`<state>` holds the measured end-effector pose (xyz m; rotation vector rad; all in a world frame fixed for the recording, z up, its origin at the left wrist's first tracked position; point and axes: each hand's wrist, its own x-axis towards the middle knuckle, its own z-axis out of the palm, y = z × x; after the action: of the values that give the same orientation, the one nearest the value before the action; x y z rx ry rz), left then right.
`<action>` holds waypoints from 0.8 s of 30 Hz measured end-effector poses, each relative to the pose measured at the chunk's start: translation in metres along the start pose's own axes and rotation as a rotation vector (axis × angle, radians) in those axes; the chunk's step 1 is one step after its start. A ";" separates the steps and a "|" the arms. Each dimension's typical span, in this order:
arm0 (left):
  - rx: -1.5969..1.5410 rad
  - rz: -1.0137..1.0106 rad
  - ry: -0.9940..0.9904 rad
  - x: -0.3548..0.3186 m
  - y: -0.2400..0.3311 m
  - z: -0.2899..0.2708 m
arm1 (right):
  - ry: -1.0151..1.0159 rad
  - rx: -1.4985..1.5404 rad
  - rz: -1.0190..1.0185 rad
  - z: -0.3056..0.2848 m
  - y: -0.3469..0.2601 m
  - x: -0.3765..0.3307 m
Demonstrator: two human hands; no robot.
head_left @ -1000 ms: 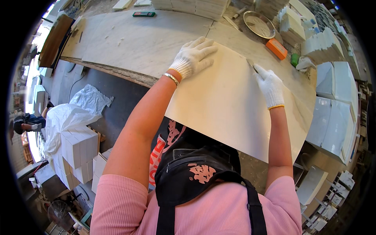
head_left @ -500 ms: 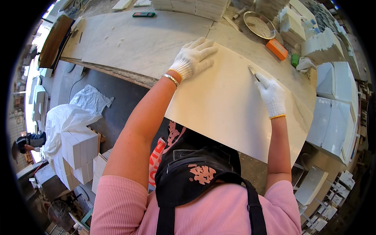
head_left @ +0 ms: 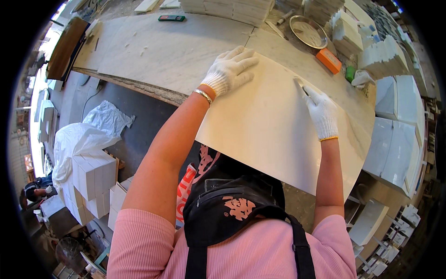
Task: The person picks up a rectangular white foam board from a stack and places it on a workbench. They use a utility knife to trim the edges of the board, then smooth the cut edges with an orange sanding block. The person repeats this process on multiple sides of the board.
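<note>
Right hand (head_left: 323, 114) grips a mostly hidden blade (head_left: 299, 84) on the cream sheet (head_left: 274, 135).

White boxes (head_left: 95, 179) stacked on the floor at left beside a crumpled white plastic bag (head_left: 86, 135).

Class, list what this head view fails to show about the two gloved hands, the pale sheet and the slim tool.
1. Slim metal tool: only its tip shows; the white-gloved right hand covers the rest.
2. Large cream sheet: its near edge is hidden behind the person's black bag.
3. White-gloved left hand: palm contact hidden beneath the hand itself.
</note>
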<state>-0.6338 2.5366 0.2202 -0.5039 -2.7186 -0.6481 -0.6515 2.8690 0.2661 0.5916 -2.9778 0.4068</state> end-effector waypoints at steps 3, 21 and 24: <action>0.009 0.003 0.003 0.000 -0.001 0.001 | 0.010 0.001 0.029 -0.004 -0.010 0.004; 0.018 0.026 0.047 0.000 0.000 0.001 | -0.066 -0.055 0.072 -0.011 -0.012 -0.003; -0.025 -0.014 -0.006 0.002 0.002 -0.002 | -0.001 -0.010 0.025 -0.008 -0.006 -0.003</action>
<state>-0.6338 2.5383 0.2230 -0.4940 -2.7257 -0.6856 -0.6460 2.8672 0.2749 0.5546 -2.9890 0.3939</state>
